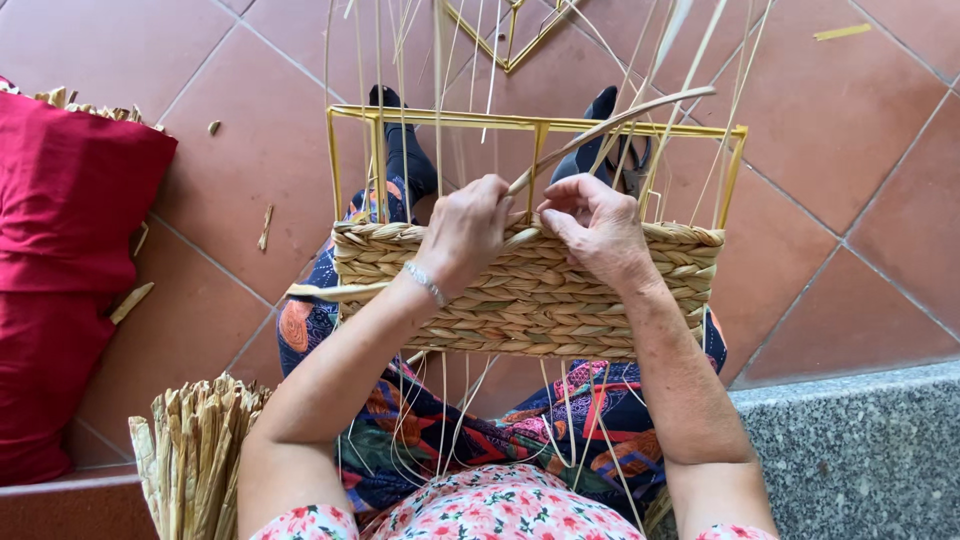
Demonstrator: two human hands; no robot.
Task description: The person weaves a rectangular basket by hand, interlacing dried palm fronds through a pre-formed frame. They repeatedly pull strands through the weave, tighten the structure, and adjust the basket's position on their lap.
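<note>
Basket: while it rests on your lap, the half-woven rush basket (525, 300) fills its yellow wire frame (535, 124) halfway.
Left hand (462, 232): pinches a rush strand (610, 125) at the top woven edge.
Right hand (597, 228): fingers curled on that edge.
Room: open tiled floor (850, 230) to your right; red cushion (60, 250) left.

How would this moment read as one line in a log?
left hand: pinching straw strand | right hand: on woven basket rim | frame: yellow, upright | bundle: lower left

Terracotta tile floor (840, 200) under straw scraps (266, 228), red cushion (60, 230).
</note>
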